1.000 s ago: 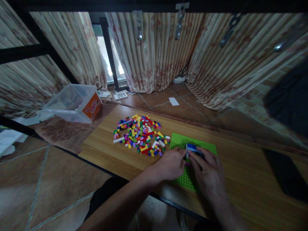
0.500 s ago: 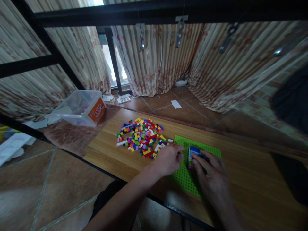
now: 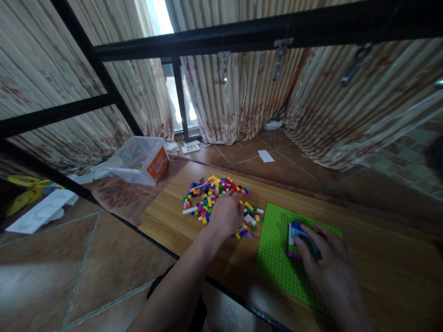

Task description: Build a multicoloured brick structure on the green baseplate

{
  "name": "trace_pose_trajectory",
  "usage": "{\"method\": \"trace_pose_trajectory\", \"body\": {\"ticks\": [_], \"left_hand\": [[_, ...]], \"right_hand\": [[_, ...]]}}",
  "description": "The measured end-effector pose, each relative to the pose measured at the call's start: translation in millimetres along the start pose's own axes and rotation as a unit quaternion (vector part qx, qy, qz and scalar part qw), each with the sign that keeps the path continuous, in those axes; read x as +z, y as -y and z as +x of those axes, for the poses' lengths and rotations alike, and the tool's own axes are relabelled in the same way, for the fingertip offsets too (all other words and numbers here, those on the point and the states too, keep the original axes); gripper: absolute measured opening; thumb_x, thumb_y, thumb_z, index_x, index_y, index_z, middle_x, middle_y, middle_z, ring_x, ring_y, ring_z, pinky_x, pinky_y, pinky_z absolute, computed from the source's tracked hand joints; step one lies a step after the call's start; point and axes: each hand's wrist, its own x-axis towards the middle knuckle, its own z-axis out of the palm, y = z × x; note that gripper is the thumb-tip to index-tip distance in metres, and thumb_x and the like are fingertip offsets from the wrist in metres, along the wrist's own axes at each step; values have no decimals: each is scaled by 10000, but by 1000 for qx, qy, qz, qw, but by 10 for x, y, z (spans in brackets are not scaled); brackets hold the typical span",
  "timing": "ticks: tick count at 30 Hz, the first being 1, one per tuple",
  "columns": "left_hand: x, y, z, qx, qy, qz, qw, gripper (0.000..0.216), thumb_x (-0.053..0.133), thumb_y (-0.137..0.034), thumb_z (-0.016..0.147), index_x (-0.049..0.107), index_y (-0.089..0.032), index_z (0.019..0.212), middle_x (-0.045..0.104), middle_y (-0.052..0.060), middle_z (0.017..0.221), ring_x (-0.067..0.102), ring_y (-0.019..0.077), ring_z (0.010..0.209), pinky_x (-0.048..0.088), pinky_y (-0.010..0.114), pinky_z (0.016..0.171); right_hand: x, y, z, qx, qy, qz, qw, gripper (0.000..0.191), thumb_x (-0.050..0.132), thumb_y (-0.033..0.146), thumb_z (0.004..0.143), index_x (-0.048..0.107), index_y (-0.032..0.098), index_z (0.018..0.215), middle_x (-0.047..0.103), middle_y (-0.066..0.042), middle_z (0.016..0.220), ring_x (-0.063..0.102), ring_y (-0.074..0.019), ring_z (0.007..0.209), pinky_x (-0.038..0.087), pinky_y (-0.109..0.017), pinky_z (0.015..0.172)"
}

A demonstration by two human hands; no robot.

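A pile of small coloured bricks lies on a low wooden table. My left hand rests on the pile's right side, fingers curled down into the bricks; what they hold is hidden. To the right lies a green baseplate. A small blue build with a pink bottom layer stands on it. My right hand wraps its fingers over that build from the right.
A clear plastic tub with an orange label sits on the floor beyond the table's left end. Black metal bars cross overhead. Striped curtains hang behind. Papers lie on the tiled floor, and white and yellow items at left.
My left hand left the blue build and moved left onto the brick pile. My right hand stayed on the build. The camera tilted, shifting the scene right and down.
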Motion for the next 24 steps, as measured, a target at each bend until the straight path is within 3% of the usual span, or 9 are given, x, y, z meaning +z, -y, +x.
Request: {"method": "trace_pose_trajectory", "body": {"ticks": [7,11,17,20,24], "left_hand": [[-293,470,140,-121,-61,76,988,239,500,-179,822,673,-176,987,678,112,1018,616,241,992,457,316,861],[-456,690,109,-148,15,62,987,185,511,-248,831,682,-181,854,687,68,837,620,200,791,428,271,687],[-482,676,51,-151,74,58,984,233,636,-392,753,676,-179,839,680,55,817,595,183,721,382,253,598],[-440,644,62,-148,93,70,982,243,712,-349,669,684,-180,840,683,62,826,605,201,750,403,257,612],[-409,671,72,-139,90,81,983,171,667,-230,676,695,-181,837,681,69,812,610,207,752,417,263,630]], "right_hand": [[103,-35,33,-19,24,-9,999,577,390,613,891,628,176,1184,565,-157,1264,537,-340,1122,460,-520,937],[101,-48,52,-23,30,8,999,552,414,595,891,621,182,1192,595,-138,1231,554,-321,1103,455,-509,957],[85,-28,105,-44,60,60,995,481,460,535,897,609,196,1203,617,-110,1213,556,-283,1121,452,-475,979],[71,-15,133,-55,73,71,993,453,471,511,901,607,201,1200,619,-104,1210,557,-278,1120,447,-472,983],[54,-15,149,-57,76,81,992,433,477,500,901,610,211,1193,620,-98,1208,561,-276,1114,448,-477,983]]}}
